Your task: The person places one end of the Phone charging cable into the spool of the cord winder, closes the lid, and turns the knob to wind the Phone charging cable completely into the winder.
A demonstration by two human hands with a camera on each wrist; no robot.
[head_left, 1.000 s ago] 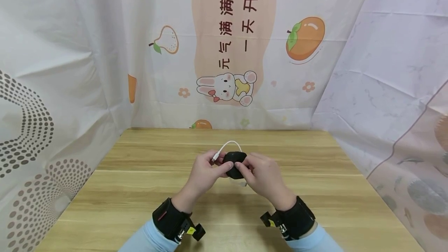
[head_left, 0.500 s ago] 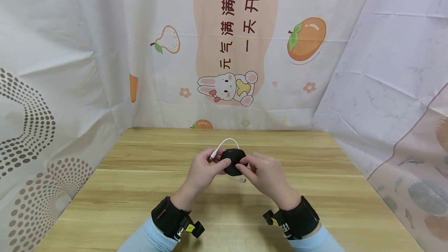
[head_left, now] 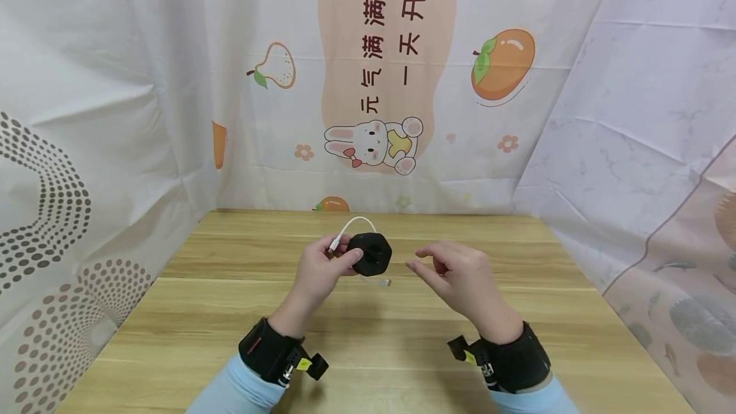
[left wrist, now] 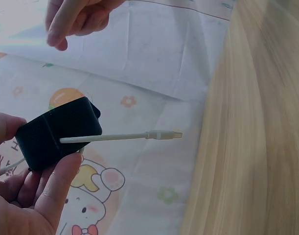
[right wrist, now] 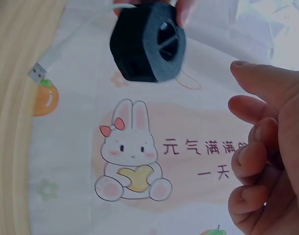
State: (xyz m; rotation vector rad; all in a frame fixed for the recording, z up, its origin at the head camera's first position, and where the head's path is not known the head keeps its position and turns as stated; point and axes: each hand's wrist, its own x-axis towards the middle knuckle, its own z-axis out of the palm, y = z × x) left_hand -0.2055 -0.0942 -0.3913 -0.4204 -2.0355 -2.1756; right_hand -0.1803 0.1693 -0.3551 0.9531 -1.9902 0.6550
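Observation:
My left hand (head_left: 315, 270) pinches a black hexagonal cable winder (head_left: 376, 266) between thumb and fingers, above the table. A white USB cable runs out of it. One slim plug (left wrist: 165, 134) sticks out on a short length in the left wrist view, and the flat USB plug (right wrist: 37, 73) hangs off the other side in the right wrist view. The winder's face has a round recess with a bar across it, seen in the right wrist view. My right hand (head_left: 462, 276) is apart from the winder, to its right, holding nothing, with its fingers loosely bent.
Below the hands lies a wood-grain table (head_left: 230, 312). A white printed cloth (head_left: 259, 107) with a rabbit and fruit hangs behind its far edge, and more cloth hangs at both sides.
My right hand has let go of the winder and moved off to the right. The left hand has carried the winder a little left and farther out, with the cable still on it.

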